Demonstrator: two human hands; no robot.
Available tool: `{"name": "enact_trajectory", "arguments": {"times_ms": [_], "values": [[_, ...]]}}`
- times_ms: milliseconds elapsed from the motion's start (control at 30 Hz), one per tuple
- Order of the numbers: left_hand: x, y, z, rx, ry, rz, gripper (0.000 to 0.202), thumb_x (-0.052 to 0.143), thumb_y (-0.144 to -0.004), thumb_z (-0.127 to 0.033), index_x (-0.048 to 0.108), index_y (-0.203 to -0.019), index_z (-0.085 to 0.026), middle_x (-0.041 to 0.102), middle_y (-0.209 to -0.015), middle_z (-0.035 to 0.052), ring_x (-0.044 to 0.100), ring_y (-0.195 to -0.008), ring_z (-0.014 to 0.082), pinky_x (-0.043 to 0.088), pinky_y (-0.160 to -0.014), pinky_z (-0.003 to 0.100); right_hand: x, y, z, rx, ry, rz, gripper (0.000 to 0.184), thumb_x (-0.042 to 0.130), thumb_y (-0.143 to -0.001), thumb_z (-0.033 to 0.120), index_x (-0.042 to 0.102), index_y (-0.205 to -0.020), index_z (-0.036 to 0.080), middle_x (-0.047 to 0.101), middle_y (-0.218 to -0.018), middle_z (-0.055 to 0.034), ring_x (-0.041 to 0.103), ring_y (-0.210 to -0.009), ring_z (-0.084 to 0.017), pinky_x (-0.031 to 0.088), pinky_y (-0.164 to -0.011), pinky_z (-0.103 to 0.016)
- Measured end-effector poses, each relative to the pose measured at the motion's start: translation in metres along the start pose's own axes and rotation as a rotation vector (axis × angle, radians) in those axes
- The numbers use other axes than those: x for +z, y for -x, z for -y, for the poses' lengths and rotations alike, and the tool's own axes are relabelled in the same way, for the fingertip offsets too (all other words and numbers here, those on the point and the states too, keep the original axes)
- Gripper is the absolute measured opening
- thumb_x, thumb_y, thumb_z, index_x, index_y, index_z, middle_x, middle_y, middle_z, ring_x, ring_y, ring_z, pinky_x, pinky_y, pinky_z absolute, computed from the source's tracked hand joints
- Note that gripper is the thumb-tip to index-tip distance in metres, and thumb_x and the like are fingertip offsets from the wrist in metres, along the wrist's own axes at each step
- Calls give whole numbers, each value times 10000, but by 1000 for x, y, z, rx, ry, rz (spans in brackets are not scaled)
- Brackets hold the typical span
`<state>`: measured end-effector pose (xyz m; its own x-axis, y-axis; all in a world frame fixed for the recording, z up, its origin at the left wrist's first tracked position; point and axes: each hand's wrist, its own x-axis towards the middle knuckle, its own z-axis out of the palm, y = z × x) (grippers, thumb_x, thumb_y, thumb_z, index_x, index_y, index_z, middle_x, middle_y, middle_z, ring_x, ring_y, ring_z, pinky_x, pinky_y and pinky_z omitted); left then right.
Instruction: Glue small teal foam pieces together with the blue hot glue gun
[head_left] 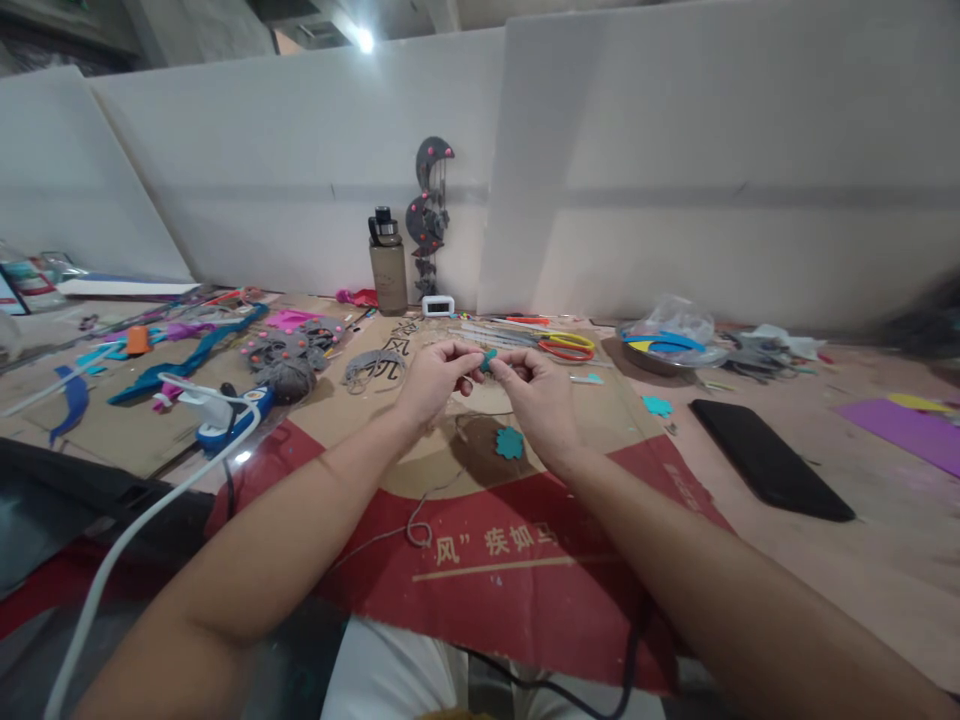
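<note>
Nearest the front edge of the tabletop a cardboard sheet (525,590) with red print is spread, and a thin grey cord (417,527) is looped on it. Just beyond, a teal flower cutout (509,442) lies flat on the cardboard, below the right hand (541,398). Above the middle of the cardboard a small teal piece (488,361) is pinched from both sides. It is gripped between the thumb and fingertips of the left hand (429,380) and of the right hand, and held clear of the surface. Most of it is hidden by the fingers; only a bright, matt teal bit is seen, and its outline cannot be told. It is judged to be very light, soft and bendable, like craft foam, and easily creased, so it is best taken at its edges with the fingertips alone. Toward the right edge a black phone (772,460) lies; toward the left, a glue gun (225,412). Farther back scissors (568,347) are laid, and a bottle (388,262) stands at the back edge.
</note>
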<state>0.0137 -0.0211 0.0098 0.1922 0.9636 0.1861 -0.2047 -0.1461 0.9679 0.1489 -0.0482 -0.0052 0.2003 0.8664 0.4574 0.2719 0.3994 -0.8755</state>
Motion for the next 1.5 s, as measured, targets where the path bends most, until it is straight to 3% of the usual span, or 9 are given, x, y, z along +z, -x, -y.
{"name": "enact_trajectory", "arguments": {"times_ms": [533, 733, 933, 1200, 1500], "values": [[-2, -1, 6, 33, -55, 55, 161, 689, -704, -294, 619, -735, -152, 557, -552, -21, 451, -439, 52, 344, -422, 190, 1, -3, -1, 53, 1, -39, 245, 650, -717, 419, 597, -704, 180, 520, -617, 23, 407, -580, -118, 322, -560, -265], [-4, 0, 1, 9, -79, 97, 136, 672, -716, -274, 638, -756, -148, 567, -559, -12, 458, -440, 55, 352, -418, 188, 1, -3, -2, 58, -54, -34, 263, 668, -705, 394, 578, -852, 195, 391, -588, 74, 370, -545, -104, 295, -530, -250], [-3, 2, -7, -63, -28, 128, 134, 620, -732, -249, 650, -781, -128, 590, -582, 23, 514, -481, 80, 368, -412, 191, 0, -4, -2, 124, -189, 31, 262, 638, -707, 429, 572, -766, 182, 538, -656, 23, 441, -583, -109, 324, -547, -248], [-6, 0, -4, -37, -151, 153, 222, 684, -741, -349, 660, -777, -131, 588, -593, 8, 467, -458, 53, 367, -425, 184, 0, -3, -2, 122, -214, 36, 241, 663, -697, 399, 595, -739, 172, 613, -696, -1, 517, -625, -120, 389, -620, -264], [-8, 0, -7, -52, -226, 137, 193, 663, -754, -320, 618, -712, -137, 557, -561, -11, 460, -457, 47, 320, -419, 175, 1, -2, -6, 104, -180, 81, 287, 683, -688, 445, 637, -741, 167, 626, -683, -6, 510, -624, -124, 392, -625, -268]]}}
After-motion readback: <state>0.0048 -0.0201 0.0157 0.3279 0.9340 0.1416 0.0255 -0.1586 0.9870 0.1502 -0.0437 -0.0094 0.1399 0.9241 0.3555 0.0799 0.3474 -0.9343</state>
